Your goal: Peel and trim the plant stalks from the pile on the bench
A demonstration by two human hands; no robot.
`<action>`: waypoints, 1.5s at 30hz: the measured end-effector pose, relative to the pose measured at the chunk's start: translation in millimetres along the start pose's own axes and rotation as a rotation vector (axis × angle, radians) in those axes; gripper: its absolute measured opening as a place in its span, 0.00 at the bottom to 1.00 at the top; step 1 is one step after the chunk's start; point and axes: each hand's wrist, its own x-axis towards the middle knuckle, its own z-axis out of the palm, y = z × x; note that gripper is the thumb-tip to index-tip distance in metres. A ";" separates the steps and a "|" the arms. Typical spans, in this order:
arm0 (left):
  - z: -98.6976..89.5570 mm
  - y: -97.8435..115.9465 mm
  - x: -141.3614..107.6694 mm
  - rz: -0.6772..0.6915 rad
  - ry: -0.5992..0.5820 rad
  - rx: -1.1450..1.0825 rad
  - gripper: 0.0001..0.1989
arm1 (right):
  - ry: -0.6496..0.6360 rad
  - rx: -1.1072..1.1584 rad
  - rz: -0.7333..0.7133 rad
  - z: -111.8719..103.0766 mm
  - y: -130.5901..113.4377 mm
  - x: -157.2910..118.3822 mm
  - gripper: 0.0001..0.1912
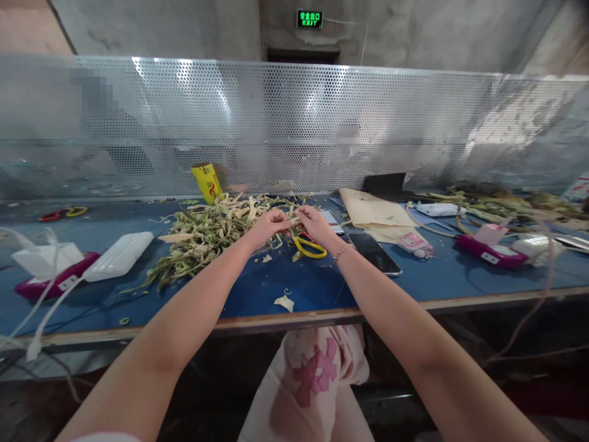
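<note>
Over the blue tabletop, my left hand (273,224) and my right hand (313,222) are close together, fingertips pinched on a small pale-green piece of plant (293,221). Its exact kind is too small to make out. To the left, partly behind my left hand, lies a heap of dried greenish stalks and leaves (202,236). Scissors with yellow handles (310,248) lie just below my right hand, their blades partly hidden. A dark-screened phone (375,253) rests beside my right wrist.
A yellow can-like container (207,183) leans behind the heap. Purple power strips with cables (490,252) sit right, and a white power bank (120,255) left. Brown paper (377,207) lies at the back. A perforated metal panel (285,123) closes off the rear edge.
</note>
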 end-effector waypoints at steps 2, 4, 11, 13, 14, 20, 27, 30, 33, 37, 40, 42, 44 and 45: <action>-3.5 3.0 0.5 -0.011 0.062 -0.051 0.16 | 0.054 -0.086 -0.060 -2.1 -0.6 -0.9 0.08; -7.1 5.3 0.7 -0.022 0.131 -0.113 0.17 | 0.110 -0.220 -0.178 -5.3 -2.4 -3.4 0.10; -13.1 2.5 1.8 -0.047 0.117 -0.191 0.18 | 0.037 -0.630 -0.576 -6.3 -5.5 -9.6 0.22; -12.4 0.6 2.2 -0.034 0.090 -0.195 0.17 | 0.032 -0.659 -0.622 -4.0 -4.3 -8.4 0.19; -11.9 0.2 2.2 -0.029 0.082 -0.200 0.17 | 0.035 -0.661 -0.630 -3.2 -3.8 -7.7 0.17; -9.8 3.2 0.8 -0.028 0.071 -0.206 0.14 | 0.020 -0.596 -0.614 -4.0 -5.8 -6.8 0.09; -9.7 0.0 2.3 0.025 0.097 -0.098 0.12 | 0.016 -0.477 -0.593 -5.8 -12.3 -8.9 0.05; -9.4 0.8 1.8 0.098 0.087 0.027 0.09 | 0.032 -0.436 -0.560 -5.1 -11.9 -8.6 0.05; -7.7 4.7 -1.4 0.189 0.096 0.233 0.05 | 0.058 -0.395 -0.539 -4.1 -9.1 -7.3 0.06; -4.0 11.1 -6.7 0.332 0.145 0.528 0.03 | 0.069 -0.402 -0.519 -4.3 -6.7 -5.9 0.08; -1.9 11.5 -7.4 0.383 0.172 0.604 0.03 | 0.114 -0.455 -0.564 -5.5 -8.0 -5.9 0.07; -1.3 9.7 -6.2 0.394 0.187 0.583 0.04 | 0.162 -0.505 -0.611 -6.3 -9.7 -6.2 0.06; -1.1 7.7 -5.0 0.405 0.188 0.542 0.06 | 0.179 -0.531 -0.647 -6.7 -11.3 -6.4 0.07; -1.0 7.1 -4.7 0.408 0.181 0.529 0.07 | 0.172 -0.529 -0.656 -6.8 -11.9 -6.6 0.07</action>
